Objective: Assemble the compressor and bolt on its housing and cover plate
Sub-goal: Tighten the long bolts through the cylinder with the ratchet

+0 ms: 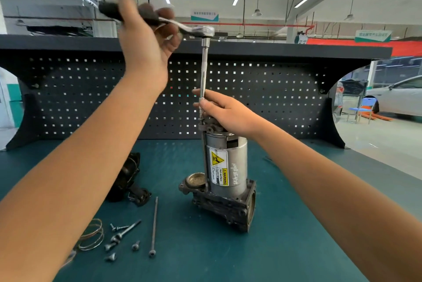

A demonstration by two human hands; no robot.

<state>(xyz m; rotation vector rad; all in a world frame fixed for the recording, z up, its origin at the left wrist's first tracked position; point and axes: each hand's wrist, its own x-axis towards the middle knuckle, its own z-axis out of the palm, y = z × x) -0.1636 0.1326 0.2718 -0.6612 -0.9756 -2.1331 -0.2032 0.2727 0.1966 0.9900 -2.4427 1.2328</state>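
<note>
Teal bench (296, 224); left hand (146, 37) grips ratchet (201, 30), right hand (226, 112) pinches extension (204, 69) above compressor (230, 163).

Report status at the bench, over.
Left hand grips ratchet handle. Right hand pinches extension bar, seated atop upright compressor. Long bolt and loose screws on mat, clear of the work.

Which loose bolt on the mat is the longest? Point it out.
The thin long bolt lying nearest the compressor, right of the short screws; its shaft far outruns theirs.
</note>
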